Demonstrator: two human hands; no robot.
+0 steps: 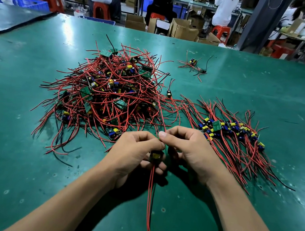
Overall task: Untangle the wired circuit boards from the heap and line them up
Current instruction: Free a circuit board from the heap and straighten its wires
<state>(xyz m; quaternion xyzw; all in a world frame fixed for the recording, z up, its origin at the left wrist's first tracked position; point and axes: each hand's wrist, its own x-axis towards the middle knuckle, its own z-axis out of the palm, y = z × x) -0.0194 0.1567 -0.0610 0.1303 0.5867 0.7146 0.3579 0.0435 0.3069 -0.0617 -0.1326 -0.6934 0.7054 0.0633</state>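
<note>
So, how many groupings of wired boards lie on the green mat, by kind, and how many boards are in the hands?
Tangled heap: 1
Lined-up row: 1
Small far cluster: 1
Lone board at the heap's edge: 1
Wired board held by left hand and right hand: 1
Total: 5

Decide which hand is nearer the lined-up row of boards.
Right. The right hand, pinching a wire, sits just left of the row; the left hand, holding a board, lies farther off.
</note>
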